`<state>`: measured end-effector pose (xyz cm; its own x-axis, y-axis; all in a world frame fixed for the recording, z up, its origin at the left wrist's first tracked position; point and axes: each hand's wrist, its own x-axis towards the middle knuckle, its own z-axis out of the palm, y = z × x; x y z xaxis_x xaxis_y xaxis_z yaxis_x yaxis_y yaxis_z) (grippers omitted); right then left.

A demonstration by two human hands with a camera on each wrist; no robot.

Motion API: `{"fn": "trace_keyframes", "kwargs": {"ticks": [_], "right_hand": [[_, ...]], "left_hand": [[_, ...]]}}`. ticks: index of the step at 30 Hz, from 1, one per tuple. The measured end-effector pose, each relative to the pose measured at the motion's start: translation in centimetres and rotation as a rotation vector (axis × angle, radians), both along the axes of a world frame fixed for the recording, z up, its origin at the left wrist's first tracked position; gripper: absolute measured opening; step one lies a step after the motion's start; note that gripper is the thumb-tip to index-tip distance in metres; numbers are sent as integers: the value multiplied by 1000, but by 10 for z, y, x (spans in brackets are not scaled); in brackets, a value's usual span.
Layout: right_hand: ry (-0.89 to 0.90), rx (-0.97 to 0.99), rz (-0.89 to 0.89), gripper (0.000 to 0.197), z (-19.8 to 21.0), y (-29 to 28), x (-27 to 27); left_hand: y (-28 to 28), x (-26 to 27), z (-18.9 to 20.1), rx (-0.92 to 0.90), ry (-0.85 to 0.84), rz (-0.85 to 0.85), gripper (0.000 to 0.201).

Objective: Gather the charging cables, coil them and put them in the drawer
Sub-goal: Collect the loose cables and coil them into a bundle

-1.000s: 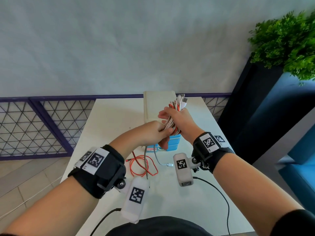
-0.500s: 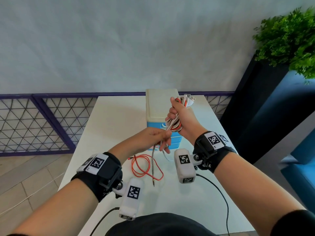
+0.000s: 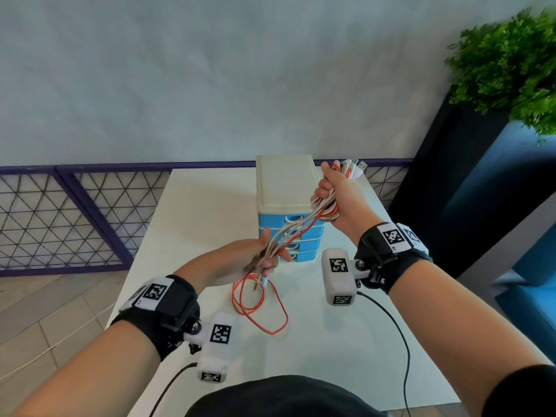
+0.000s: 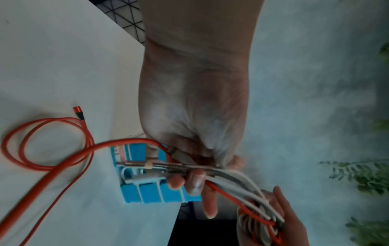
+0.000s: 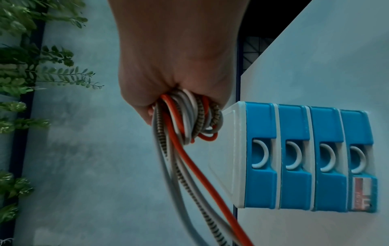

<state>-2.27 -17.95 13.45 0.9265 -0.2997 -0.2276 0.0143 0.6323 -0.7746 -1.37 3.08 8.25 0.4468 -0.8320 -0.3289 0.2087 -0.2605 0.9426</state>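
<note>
My right hand point(image 3: 337, 191) grips a coiled bundle of white, striped and orange charging cables point(image 3: 329, 210), raised beside the top of the blue drawer unit point(image 3: 285, 188). In the right wrist view the bundle point(image 5: 189, 119) bulges from my fist, with loose strands running down. My left hand point(image 3: 264, 254) holds those strands lower down, in front of the drawers, fingers curled round them point(image 4: 189, 171). The orange cable's free length point(image 3: 258, 305) lies looped on the white table point(image 3: 195, 212). All the drawers point(image 5: 294, 158) stand closed.
A leafy plant point(image 3: 511, 67) in a dark planter stands at the right, with blue seating below it. A purple mesh railing point(image 3: 60, 218) runs behind the table's far edge. Black wrist-camera leads point(image 3: 400, 341) trail over the table's near side.
My right hand rose and moved right with the bundle, stretching the strands. My left hand slid down along them, and the orange loops shifted nearer on the table.
</note>
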Motion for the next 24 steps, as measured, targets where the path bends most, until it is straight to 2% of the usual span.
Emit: {"fn": "trace_keyframes", "kwargs": {"ticks": [2,4,8,10,13,16,18,21,24], "right_hand": [[-5,-11,18,37,1,-2,-1],[0,-84,59,33,1,-3,-3],[28,-455,194,28,5,-6,-9],[66,-690,280,26,10,-6,-13],[93,-851,428,21,14,0,-17],[130,-899,556,24,11,5,-17],[154,-942,609,36,11,6,-18],[157,-935,698,51,10,10,-22],[145,-887,735,50,5,17,-25]], "left_hand": [[2,5,5,54,-136,4,54],[1,9,12,161,-399,49,35],[-4,23,24,367,-933,140,21],[-8,25,32,471,-1226,81,22],[-15,24,45,495,-1465,-46,17],[-21,25,50,473,-1564,-105,12],[-25,25,51,416,-1497,-68,9],[-28,23,52,325,-1327,48,33],[-30,22,52,322,-1327,70,45]]}}
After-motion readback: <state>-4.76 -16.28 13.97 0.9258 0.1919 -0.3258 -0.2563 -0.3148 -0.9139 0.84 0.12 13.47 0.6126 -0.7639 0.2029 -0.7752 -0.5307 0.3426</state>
